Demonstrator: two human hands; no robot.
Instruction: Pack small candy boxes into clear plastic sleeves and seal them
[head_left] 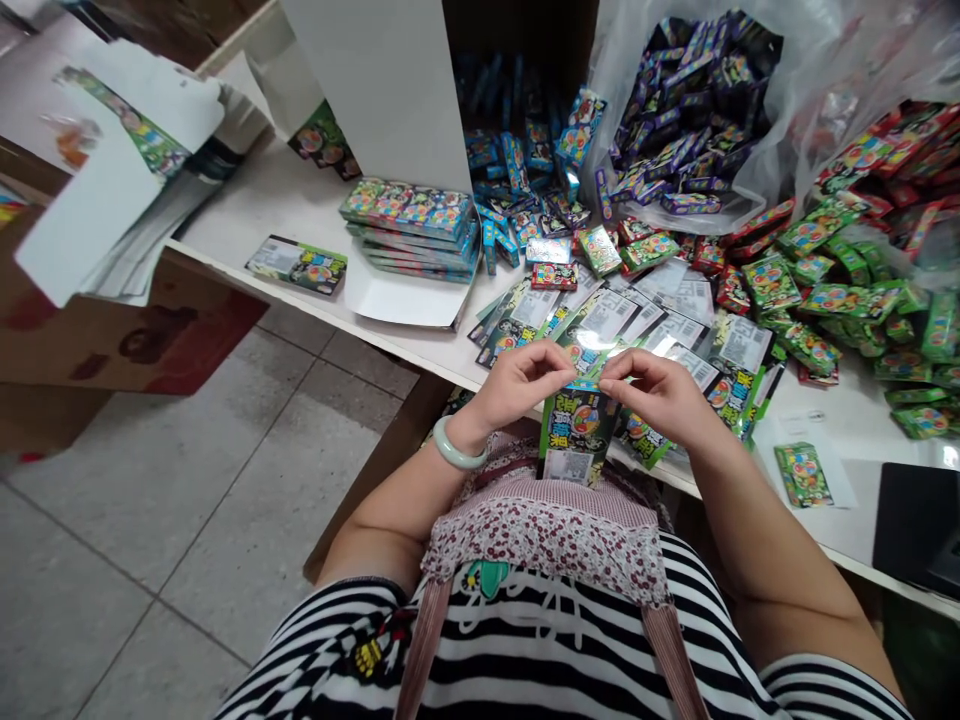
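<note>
My left hand [525, 382], with a pale green bangle at the wrist, pinches the left part of the top edge of a black-and-green candy packet [579, 425]. My right hand [664, 392] pinches the same edge towards its right end. The packet hangs down in front of my apron, its printed side with a white label panel facing up. A thin blue strip shows along the top edge between my fingertips. Just beyond my hands lies a spread of similar packets [600, 318], overlapping one another on the white table [405, 338].
Small green candy boxes [855, 300] and red ones [900, 150] are heaped on the right. Purple boxes [690, 110] fill a clear bag; blue boxes [514, 165] lie behind. Stacked filled packs [412, 225] stand in a white carton [397, 300]. At far right is a black object [915, 525].
</note>
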